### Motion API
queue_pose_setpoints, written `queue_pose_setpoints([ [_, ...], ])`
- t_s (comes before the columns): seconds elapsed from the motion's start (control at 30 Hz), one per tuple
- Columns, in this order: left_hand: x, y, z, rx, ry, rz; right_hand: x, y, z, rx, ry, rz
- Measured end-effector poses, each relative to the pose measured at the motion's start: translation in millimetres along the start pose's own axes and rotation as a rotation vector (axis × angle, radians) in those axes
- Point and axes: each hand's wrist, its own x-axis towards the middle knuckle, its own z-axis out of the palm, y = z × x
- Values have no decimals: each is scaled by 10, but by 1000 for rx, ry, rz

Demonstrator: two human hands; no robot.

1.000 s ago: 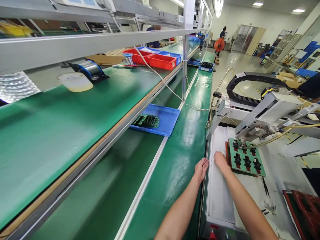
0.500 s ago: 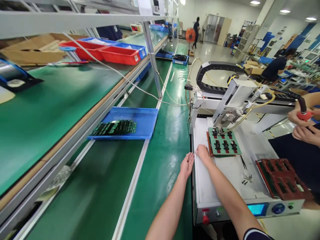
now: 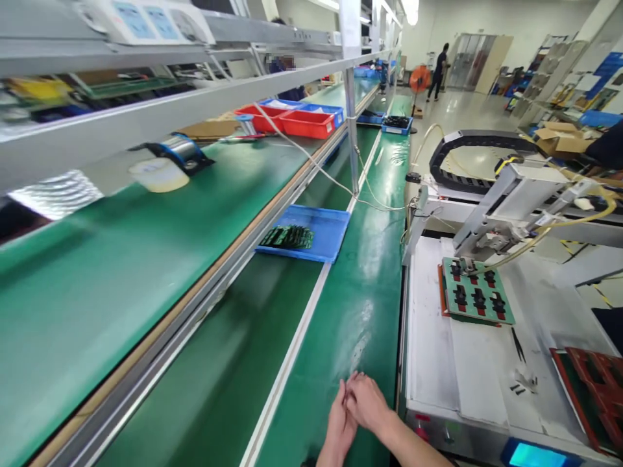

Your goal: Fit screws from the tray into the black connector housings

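My left hand (image 3: 337, 418) and my right hand (image 3: 367, 402) are pressed together low over the green bench top (image 3: 360, 305), just left of the white machine bed (image 3: 431, 344). The right hand's fingers lie over the left hand's fingers; nothing shows in either. On the machine bed a green fixture (image 3: 474, 292) with black and red parts lies under the machine's head (image 3: 491, 237). A blue tray (image 3: 311, 232) with green circuit boards (image 3: 287, 237) rests further up the bench.
A red fixture (image 3: 591, 389) sits at the machine's right edge, with small black screws and tweezers (image 3: 518, 363) beside it. A raised green shelf (image 3: 97, 259) carries a tape roll, a solder reel and red bins (image 3: 304, 120). A person walks far off by an orange fan.
Both hands drew back from the green fixture's edge toward me and came together over the bench. The view swung back left, hiding the other person's hands at the right.
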Motion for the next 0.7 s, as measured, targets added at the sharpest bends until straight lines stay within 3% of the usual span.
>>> queue_pose_setpoints([
  [0.1,-522,24,-584,12,153,104,-267,-253,378,11,-151,-131],
  [0.23,-1281,-46,-1174,42,242,203,-614,-555,705,-20,-337,-294],
  [0.4,-2130,-483,-1804,-1,211,308,-1260,-896,960,15,-502,-540],
  [0.53,-2556,-938,-2403,-171,190,358,-1836,-1076,1289,88,-569,-598],
  [0.7,-2800,-1469,-3148,-161,232,442,-2405,-1030,1852,189,-713,-573],
])
